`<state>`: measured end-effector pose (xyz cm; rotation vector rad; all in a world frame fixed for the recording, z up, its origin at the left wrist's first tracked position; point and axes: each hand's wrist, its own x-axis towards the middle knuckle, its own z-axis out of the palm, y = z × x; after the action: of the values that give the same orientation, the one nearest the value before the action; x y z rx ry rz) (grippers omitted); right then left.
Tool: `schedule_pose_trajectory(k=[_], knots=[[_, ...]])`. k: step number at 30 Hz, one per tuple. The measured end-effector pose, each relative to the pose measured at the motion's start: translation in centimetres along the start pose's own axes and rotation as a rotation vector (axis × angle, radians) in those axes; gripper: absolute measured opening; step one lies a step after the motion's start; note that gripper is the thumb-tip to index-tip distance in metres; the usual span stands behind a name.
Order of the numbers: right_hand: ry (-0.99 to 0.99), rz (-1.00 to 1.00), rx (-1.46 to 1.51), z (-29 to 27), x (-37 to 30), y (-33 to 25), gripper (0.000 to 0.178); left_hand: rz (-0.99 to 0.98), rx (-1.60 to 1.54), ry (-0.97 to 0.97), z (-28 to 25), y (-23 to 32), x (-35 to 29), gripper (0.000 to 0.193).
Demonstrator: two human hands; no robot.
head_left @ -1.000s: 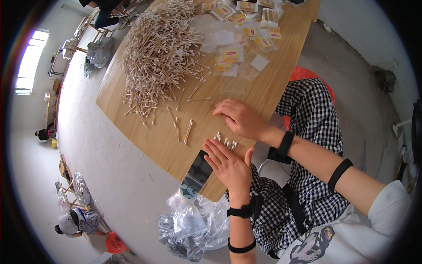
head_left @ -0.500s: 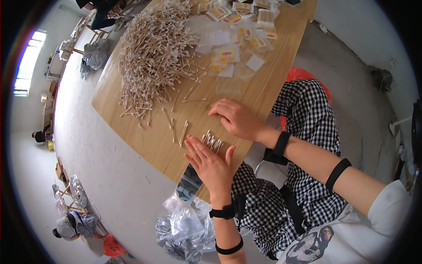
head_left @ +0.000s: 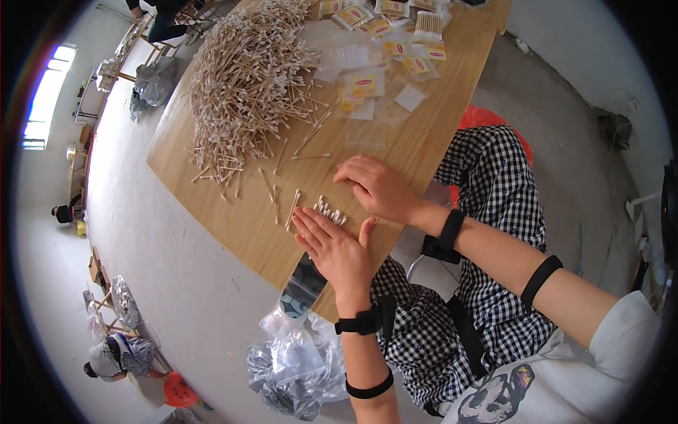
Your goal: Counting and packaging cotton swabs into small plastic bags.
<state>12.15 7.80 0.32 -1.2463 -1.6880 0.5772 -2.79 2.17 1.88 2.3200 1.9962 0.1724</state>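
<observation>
My left hand (head_left: 333, 249) lies palm down near the table's front edge, fingers stretched out and thumb spread. A small cluster of cotton swabs (head_left: 329, 212) sits against its far side, partly hidden by the fingers. Just beyond and to the right, my right hand (head_left: 378, 187) rests on the wooden table (head_left: 233, 226), fingers loosely bent, with nothing visible in it. Several single swabs (head_left: 276, 205) lie left of the cluster. A large heap of swabs (head_left: 247, 85) covers the far left of the tabletop.
Small clear bags with yellow-and-white cards (head_left: 367, 85) spread over the far right of the table. One bag (head_left: 429, 27) holds a row of swabs. Clear plastic bags (head_left: 296, 360) hang below the front corner. A red bag (head_left: 519, 131) is beside my checkered lap.
My left hand has moved slightly away from me, and the small swab cluster has shifted the same way, closer to my right hand. The right hand has hardly moved.
</observation>
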Motion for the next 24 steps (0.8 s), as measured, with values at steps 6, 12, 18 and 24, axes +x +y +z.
schedule_pose_trajectory(k=[6,12,18,24], knots=[[0.026,-0.047,-0.047,-0.1,-0.1,0.2,0.025,0.007,-0.023,-0.035,-0.2,1.6,-2.8,0.108],[0.031,-0.054,-0.036,-0.1,0.1,0.0,0.025,0.037,-0.052,-0.098,-1.0,2.6,-4.8,0.110],[0.025,-0.054,-0.042,-0.1,0.1,0.1,0.026,0.041,-0.009,-0.134,-1.3,2.4,-4.8,0.112],[0.014,-0.026,-0.009,0.0,0.0,0.0,0.029,0.002,0.006,-0.054,-0.7,0.9,-2.2,0.109]])
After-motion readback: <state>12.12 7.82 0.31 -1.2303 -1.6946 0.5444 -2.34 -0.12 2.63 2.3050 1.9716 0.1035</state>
